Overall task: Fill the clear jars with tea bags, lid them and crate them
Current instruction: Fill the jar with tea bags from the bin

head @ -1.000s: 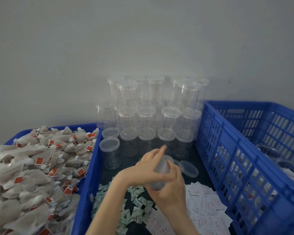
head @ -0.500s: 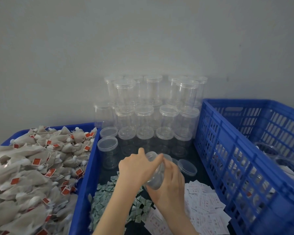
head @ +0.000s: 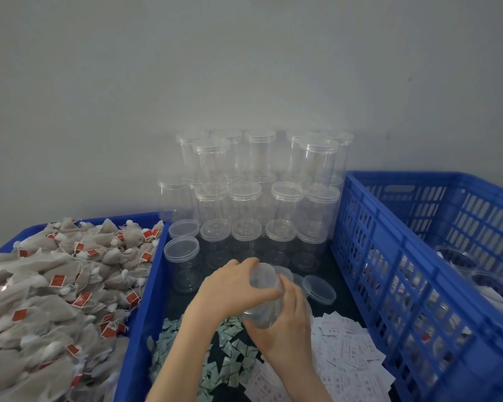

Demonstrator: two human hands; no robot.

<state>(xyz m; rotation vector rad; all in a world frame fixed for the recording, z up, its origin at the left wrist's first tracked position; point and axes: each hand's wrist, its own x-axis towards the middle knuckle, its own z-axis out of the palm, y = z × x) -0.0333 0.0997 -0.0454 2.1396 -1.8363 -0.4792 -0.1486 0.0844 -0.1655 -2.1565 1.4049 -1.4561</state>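
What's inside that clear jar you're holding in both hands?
Nothing visible: the jar looks empty, its clear wall showing only fingers and the green packets beneath. The left hand grips its top, the right hand its body, hiding part of the interior.

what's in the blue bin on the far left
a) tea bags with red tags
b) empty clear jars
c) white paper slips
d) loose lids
a: the left blue bin is heaped with tea bags carrying small red tags, while the stacked clear jars stand further right, against the wall.
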